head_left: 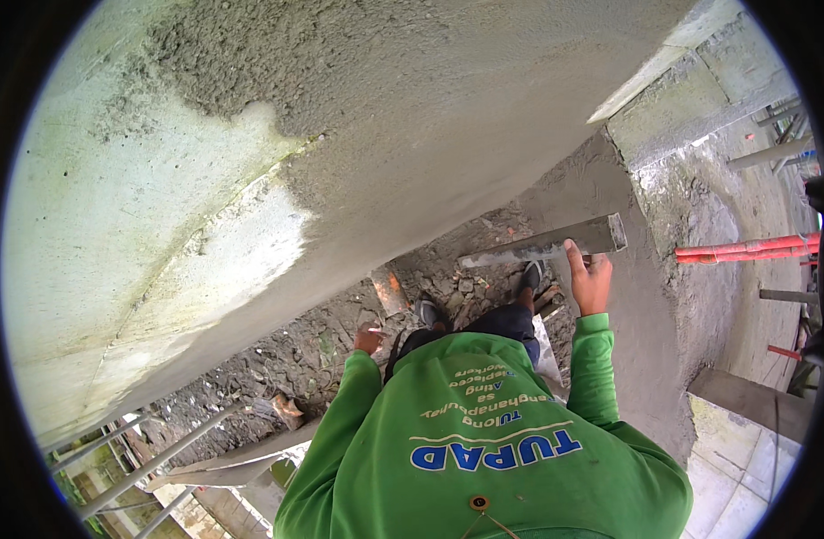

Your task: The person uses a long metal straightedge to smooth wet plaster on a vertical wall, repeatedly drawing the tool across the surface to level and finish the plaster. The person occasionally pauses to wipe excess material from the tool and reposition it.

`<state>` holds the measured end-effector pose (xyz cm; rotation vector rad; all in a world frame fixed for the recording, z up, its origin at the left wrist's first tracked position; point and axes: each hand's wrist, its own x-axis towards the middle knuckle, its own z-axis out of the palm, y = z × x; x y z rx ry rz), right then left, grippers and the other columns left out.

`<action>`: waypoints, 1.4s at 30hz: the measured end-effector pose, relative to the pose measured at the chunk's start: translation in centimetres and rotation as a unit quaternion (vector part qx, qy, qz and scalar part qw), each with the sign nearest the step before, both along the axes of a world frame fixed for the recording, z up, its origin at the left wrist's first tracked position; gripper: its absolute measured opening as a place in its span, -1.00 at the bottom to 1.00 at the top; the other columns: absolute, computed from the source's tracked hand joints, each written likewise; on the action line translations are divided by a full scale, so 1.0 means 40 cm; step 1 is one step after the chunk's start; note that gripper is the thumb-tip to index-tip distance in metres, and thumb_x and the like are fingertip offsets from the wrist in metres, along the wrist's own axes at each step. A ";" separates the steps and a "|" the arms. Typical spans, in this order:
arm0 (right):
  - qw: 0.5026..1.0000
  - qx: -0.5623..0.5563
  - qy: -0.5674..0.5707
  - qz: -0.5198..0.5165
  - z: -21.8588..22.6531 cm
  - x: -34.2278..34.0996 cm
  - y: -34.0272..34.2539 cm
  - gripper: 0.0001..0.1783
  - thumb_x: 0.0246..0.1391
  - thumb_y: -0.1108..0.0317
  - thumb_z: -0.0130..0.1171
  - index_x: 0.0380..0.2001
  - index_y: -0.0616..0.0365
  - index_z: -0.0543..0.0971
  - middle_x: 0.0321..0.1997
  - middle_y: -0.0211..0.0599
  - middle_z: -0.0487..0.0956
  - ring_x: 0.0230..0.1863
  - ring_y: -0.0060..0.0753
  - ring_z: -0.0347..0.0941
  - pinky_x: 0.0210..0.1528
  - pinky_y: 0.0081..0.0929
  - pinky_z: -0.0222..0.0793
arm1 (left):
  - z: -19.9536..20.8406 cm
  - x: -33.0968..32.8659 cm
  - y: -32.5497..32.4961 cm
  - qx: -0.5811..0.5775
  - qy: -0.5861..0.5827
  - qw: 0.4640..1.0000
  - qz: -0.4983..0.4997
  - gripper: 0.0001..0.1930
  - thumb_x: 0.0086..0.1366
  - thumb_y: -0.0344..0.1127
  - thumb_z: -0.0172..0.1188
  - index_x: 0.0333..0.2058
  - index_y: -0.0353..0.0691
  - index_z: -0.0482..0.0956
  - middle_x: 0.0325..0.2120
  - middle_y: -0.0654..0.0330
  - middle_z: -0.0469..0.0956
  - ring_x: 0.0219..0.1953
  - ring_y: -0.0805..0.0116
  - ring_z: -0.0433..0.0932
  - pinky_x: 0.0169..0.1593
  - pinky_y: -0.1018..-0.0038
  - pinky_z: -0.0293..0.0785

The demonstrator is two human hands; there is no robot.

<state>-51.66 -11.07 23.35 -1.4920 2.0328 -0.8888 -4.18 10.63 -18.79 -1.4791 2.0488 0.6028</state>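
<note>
Just right of centre in the frame, I have the right hand (591, 284) gripping a long, narrow board (545, 243) near its right end. Its index finger lies straight up the board's face, and the other fingers fold in by the lower edge. The board slants slightly, right end higher, above the shoes (530, 275) and the dark trousers (506, 325). Left of centre and lower, the left hand (369, 338) hangs over the rubble (326, 337), well apart from the board. It is small from where I watch, with the fingers seemingly curled; I cannot tell whether they hold anything.

Across the top, I see the wall (448, 117): smooth grey toward the middle, rough and lumpy at upper centre, pale and bare at the left. A smooth grey strip (632, 314) runs down just right of the right hand. At the right edge, red pipes (749, 250) lie side by side. Grey poles (165, 460) cross the lower left, and the green shirt (511, 485) fills the bottom centre.
</note>
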 end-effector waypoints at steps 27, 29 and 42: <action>0.975 -0.030 -0.148 -0.162 -0.413 0.005 -0.071 -0.57 -0.07 0.20 0.36 -0.19 0.24 0.54 -0.34 -0.10 0.63 -0.30 -0.20 0.56 -0.16 -0.32 0.42 | 0.271 0.040 -0.088 -0.323 0.272 0.541 0.727 -0.79 0.10 -0.38 0.15 -0.27 -0.31 0.52 -0.40 0.01 0.56 -0.42 0.20 0.52 -0.37 0.26 0.45; 0.977 -0.029 -0.137 -0.159 -0.503 -0.024 -0.099 -0.56 -0.08 0.20 0.37 -0.17 0.23 0.54 -0.32 -0.10 0.63 -0.28 -0.16 0.56 -0.15 -0.31 0.42 | 0.366 0.089 -0.106 -0.460 0.166 0.464 0.739 -0.72 0.14 -0.33 0.15 -0.20 -0.35 0.45 -0.29 -0.06 0.52 -0.27 0.11 0.50 -0.18 0.13 0.40; 0.978 -0.039 -0.162 -0.128 -0.427 -0.055 -0.354 -0.51 -0.09 0.21 0.38 -0.10 0.22 0.56 -0.23 -0.01 0.65 -0.15 0.02 0.58 -0.05 -0.23 0.42 | 1.432 0.206 -0.246 -0.929 0.105 0.159 0.318 -0.64 0.31 -0.16 0.11 -0.10 -0.33 0.34 -0.19 0.04 0.39 -0.13 0.14 0.37 0.05 0.22 0.29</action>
